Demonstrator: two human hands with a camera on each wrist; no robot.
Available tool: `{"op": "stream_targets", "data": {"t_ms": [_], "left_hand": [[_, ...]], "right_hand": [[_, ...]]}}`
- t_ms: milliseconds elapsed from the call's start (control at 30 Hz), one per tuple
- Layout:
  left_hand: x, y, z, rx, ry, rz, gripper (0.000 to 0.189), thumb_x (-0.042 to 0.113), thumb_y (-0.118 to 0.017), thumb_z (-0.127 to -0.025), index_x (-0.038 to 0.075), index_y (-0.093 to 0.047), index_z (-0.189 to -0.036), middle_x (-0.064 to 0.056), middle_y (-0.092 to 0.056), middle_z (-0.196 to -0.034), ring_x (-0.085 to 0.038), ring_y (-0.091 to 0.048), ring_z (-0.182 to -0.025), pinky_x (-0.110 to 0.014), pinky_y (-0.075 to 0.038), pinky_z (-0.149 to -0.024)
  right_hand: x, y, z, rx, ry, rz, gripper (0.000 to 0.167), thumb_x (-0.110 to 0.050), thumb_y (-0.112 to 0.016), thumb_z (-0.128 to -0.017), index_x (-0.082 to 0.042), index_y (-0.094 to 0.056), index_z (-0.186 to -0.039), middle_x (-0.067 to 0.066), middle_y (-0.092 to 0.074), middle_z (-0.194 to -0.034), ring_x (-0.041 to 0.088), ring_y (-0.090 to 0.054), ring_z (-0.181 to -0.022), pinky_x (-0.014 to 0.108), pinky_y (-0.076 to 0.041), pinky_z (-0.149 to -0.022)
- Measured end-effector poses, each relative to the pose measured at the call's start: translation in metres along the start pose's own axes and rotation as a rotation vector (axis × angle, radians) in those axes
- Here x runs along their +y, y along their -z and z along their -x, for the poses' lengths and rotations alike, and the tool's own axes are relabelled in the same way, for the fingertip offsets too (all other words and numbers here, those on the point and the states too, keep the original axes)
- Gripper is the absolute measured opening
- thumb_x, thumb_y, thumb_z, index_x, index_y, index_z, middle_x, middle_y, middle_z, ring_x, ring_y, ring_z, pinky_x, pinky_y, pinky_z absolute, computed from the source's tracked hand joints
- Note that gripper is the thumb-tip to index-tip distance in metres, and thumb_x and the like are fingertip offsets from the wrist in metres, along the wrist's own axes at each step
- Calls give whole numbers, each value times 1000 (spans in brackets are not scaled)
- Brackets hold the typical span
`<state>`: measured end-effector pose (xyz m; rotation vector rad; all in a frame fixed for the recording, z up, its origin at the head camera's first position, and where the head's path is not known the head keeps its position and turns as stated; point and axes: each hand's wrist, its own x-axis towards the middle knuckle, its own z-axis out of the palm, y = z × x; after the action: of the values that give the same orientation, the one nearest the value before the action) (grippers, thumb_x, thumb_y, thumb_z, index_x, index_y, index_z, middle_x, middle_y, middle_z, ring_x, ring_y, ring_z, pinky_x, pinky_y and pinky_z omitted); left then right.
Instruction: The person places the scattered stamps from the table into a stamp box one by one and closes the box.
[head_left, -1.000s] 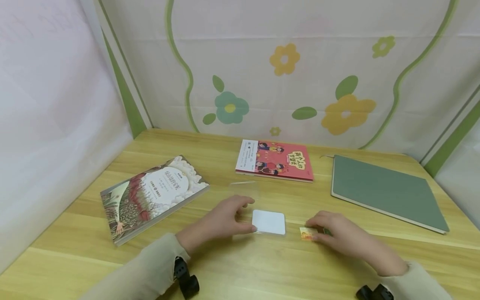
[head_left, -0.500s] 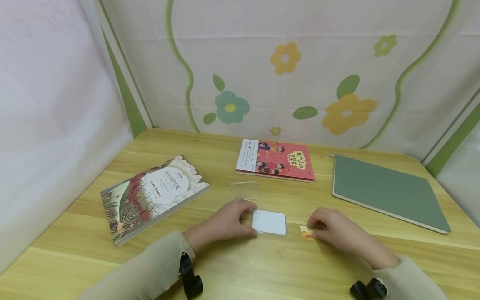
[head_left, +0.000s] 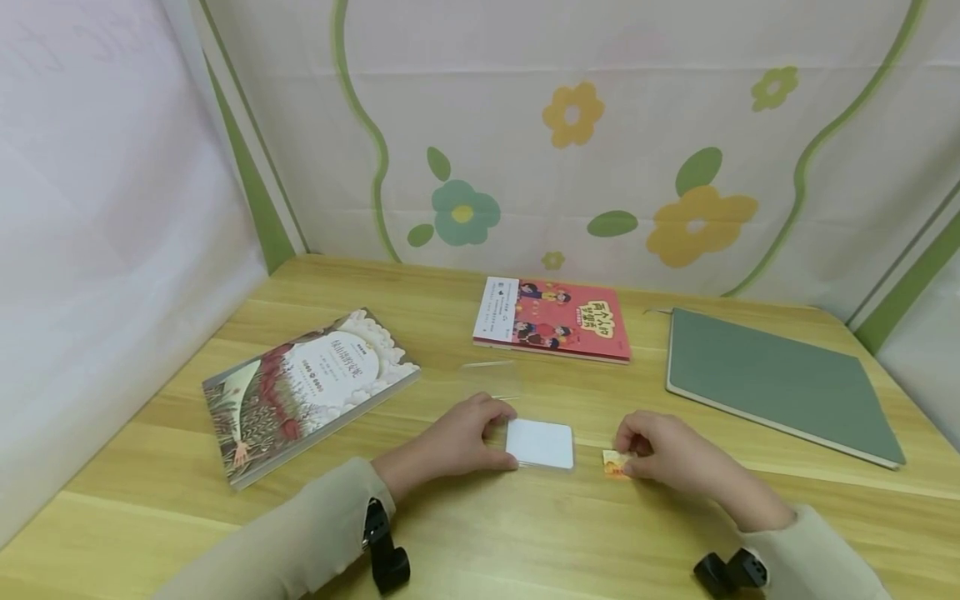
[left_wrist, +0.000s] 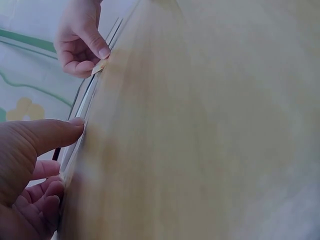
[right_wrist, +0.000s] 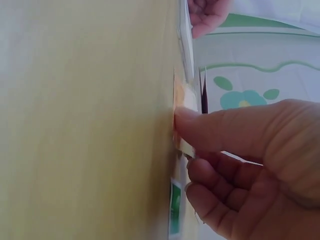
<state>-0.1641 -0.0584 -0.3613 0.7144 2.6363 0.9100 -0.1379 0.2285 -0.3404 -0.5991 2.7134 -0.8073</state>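
A white rectangular card with a clear border lies flat on the wooden table. My left hand holds its left side, thumb at the near corner and index finger at the far one. To the right, my right hand pinches a small yellow-orange printed card between thumb and fingers, close over the table. In the right wrist view this card stands out past the thumb. A small green piece shows beside the curled fingers there; the hand hides it in the head view.
A clear plastic sheet lies behind the left hand. An illustrated book is at the left, a red book at the back, and a large green hardcover at the right. Fabric walls enclose the table.
My left hand has closed in a little on the white card's left corners. The right fingers have shifted slightly on the small printed card, and the green piece behind them has dropped from the head view.
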Motion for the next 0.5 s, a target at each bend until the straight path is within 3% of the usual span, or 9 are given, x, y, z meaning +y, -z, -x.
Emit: {"op": "stream_targets", "data": {"t_ms": [500], "left_hand": [[-5,-1,-3,-17,16,52,53,37,-78,-72,16,-58,-117,3,-47,-94,-14,-46,-84,-26,-40,-73]], "right_hand": [[1,-1,-1,37,2,9,12,-7,-69,-78,-14,-60,-79,-6,-51,-70,6,-44,-63,23,-39,-55]]}}
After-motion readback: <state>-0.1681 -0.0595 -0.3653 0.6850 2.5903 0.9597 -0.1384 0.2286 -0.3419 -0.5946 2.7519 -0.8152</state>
